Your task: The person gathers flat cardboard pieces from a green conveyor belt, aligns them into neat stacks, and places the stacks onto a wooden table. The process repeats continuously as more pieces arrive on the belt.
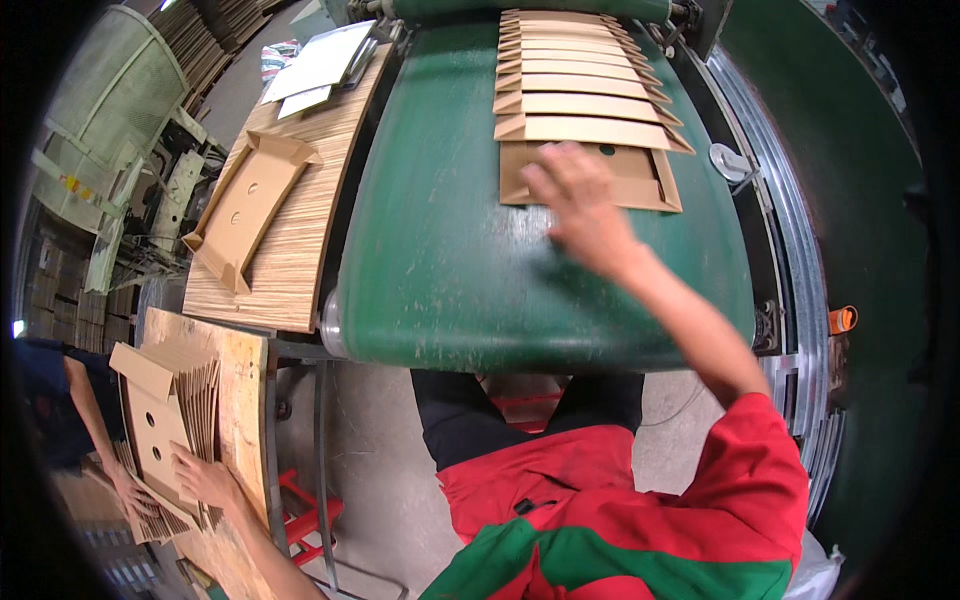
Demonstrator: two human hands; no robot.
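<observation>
My right hand (588, 212), a little blurred by motion, is over the near left part of a brown cardboard tray (625, 178) on the green conveyor belt (440, 220). Its fingers look apart and nothing shows in them. Beyond that tray, a row of overlapping folded cardboard trays (585, 103) runs up the belt. At the lower left, my left hand (207, 482) rests with its fingers stretched along the face of a stack of folded cardboard pieces (150, 420). The front piece has two dark round holes. My left thumb cannot be made out clearly.
A single cardboard tray (255, 195) lies on the striped wooden board (300, 255) left of the belt, with white sheets (325, 65) behind it. A co-worker's hand (130, 492) touches the stack's far side. A metal rail (790, 230) borders the belt's right.
</observation>
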